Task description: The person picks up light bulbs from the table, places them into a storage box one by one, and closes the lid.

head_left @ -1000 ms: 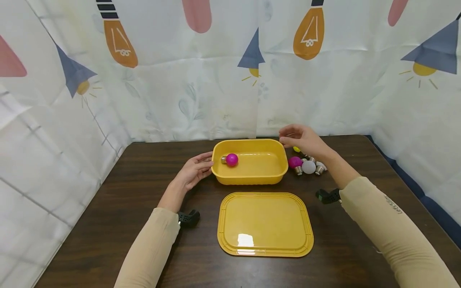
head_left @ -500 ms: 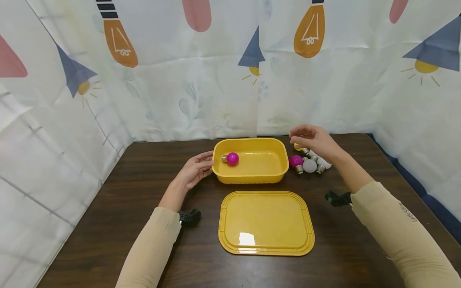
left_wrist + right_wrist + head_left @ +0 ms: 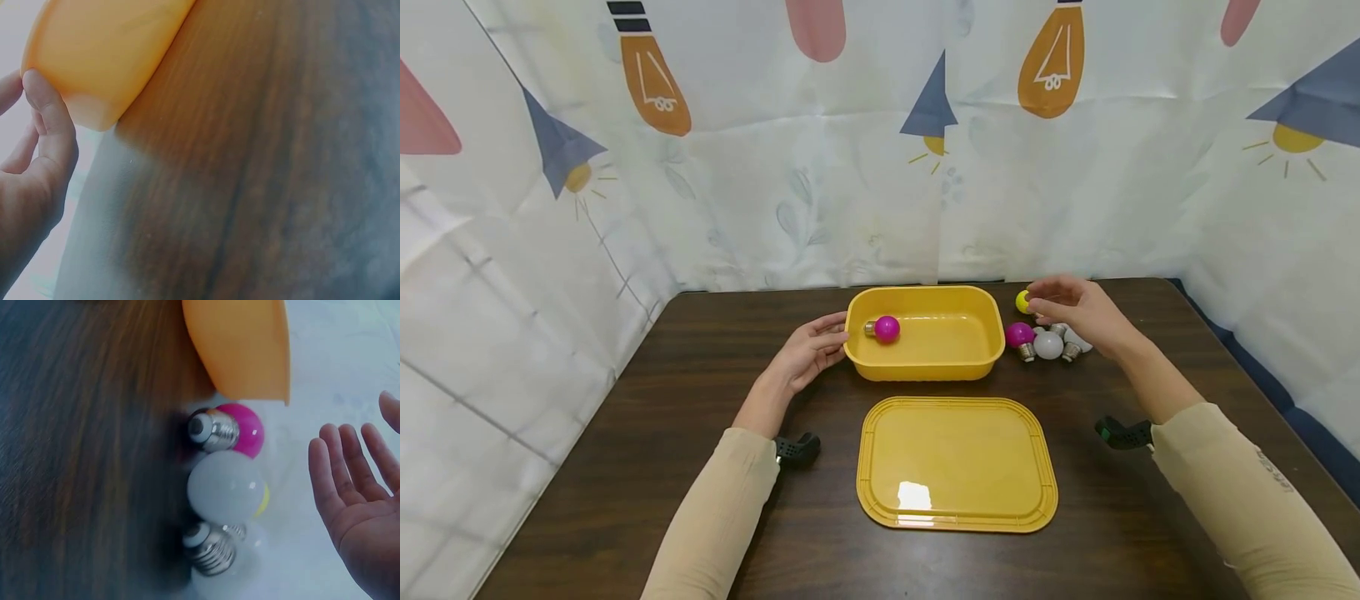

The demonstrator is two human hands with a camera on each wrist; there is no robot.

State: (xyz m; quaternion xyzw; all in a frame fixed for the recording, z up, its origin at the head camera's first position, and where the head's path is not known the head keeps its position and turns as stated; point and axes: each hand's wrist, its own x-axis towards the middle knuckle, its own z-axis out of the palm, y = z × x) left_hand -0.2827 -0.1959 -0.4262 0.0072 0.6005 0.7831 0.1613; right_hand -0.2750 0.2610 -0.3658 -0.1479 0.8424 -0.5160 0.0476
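In the head view a yellow plastic box [image 3: 925,372] stands near the back of the table, with a magenta light bulb [image 3: 887,329] lying in its left part. My left hand [image 3: 808,354] rests its fingertips against the outside of the box's left end; the left wrist view has the thumb [image 3: 40,90] right at the rim. To the right, my right hand [image 3: 1086,312] hovers over several bulbs, holding nothing, its fingers spread in the right wrist view. Among these are a yellow bulb [image 3: 1022,302], another magenta bulb [image 3: 1019,335] and a white bulb [image 3: 1048,345], others partly hidden by the hand.
A flat yellow lid [image 3: 957,462] lies in front of the box on the dark wooden table [image 3: 700,367]. A printed white curtain [image 3: 850,200] hangs right behind the table's back edge and along its sides.
My right hand has moved from the box's right end rightward and a little nearer, over the bulbs, baring the yellow bulb. My left hand stays at the box.
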